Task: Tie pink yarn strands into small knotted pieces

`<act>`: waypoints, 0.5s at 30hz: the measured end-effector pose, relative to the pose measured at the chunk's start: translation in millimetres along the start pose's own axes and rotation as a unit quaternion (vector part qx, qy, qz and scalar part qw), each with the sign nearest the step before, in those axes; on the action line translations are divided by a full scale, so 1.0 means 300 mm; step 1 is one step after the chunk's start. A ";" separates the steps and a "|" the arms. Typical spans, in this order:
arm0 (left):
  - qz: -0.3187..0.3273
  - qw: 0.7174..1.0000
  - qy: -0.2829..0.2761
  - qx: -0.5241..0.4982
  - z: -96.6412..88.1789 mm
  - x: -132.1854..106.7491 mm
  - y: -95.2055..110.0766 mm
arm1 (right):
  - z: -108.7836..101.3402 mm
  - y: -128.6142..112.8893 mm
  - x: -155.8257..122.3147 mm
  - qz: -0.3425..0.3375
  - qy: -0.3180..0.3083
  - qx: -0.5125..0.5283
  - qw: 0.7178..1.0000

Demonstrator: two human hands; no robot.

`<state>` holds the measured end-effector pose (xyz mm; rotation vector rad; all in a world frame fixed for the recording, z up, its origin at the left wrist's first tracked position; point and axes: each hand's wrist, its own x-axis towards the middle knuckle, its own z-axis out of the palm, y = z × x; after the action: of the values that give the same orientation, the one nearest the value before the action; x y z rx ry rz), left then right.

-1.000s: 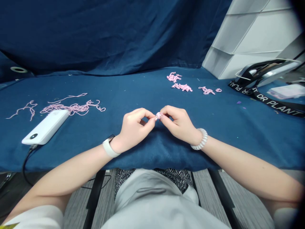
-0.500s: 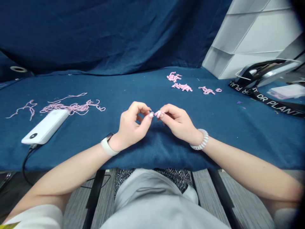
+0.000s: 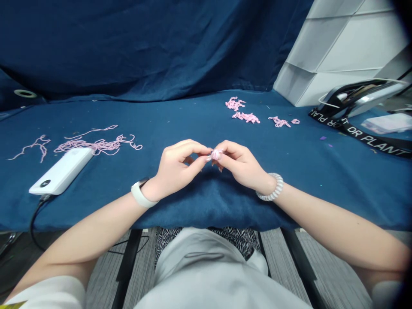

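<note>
Between my two hands, over the front middle of the table, is a small bunch of pink yarn (image 3: 216, 154). My right hand (image 3: 240, 165) pinches it between thumb and fingers. From the other side my left hand (image 3: 180, 165) closes thumb and forefinger at the bunch's left edge. What exactly lies between the left fingertips is partly hidden. A tangle of long pink yarn strands (image 3: 86, 145) lies to the left, touching a white power bank (image 3: 62, 171). Small heaps of short pink yarn pieces (image 3: 246, 117) rest farther back on the right.
Dark blue cloth covers the table (image 3: 180, 118) and hangs behind it. At the right stand white boxes (image 3: 347, 47), with a black lettered strap (image 3: 363, 136) in front. A black cable (image 3: 34, 219) runs from the power bank over the table's front edge.
My left hand has moved slightly right, and its fingertips now meet the pink yarn. The bunch looks rounder and more compact. My right hand stays nearly where it was.
</note>
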<state>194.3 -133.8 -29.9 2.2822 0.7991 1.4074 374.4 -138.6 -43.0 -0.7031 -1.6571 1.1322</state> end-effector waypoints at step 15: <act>-0.075 0.997 -0.020 -0.007 0.000 -0.002 0.017 | -0.002 0.000 -0.001 -0.025 0.021 -0.055 0.998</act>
<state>195.6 -138.2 -27.5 2.1827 0.9245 1.2912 375.0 -138.5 -43.0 -0.7449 -1.7012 0.9905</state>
